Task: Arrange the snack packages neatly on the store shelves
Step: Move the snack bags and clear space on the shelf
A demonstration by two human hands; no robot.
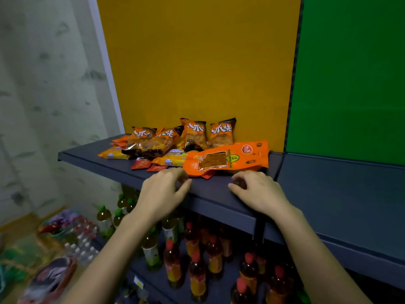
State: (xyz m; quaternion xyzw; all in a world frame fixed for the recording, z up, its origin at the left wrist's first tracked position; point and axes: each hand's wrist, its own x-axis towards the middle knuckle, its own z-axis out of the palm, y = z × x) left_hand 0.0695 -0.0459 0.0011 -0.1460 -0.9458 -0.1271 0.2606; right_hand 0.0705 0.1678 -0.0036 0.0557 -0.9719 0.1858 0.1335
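Note:
On the dark blue shelf (219, 191) lies a heap of snack packages against a yellow back panel. A large flat orange package (225, 160) lies at the front right. Behind it, two small orange bags (195, 133) lean upright against the panel and others (151, 141) lie tumbled to the left. Yellow packets (171, 160) and small red packets (141, 164) lie underneath. My left hand (163, 190) hovers just before the large package's left corner, fingers loosely curled, holding nothing. My right hand (255, 189) rests near the package's front right edge, fingers curled, holding nothing that I can see.
Below the shelf stand several bottles with red caps (197, 255) and green caps (122, 207). A green back panel (350, 73) and bare shelf extend to the right. On the floor at lower left lie shrink-wrapped small bottles (81, 240) and more packages (50, 279).

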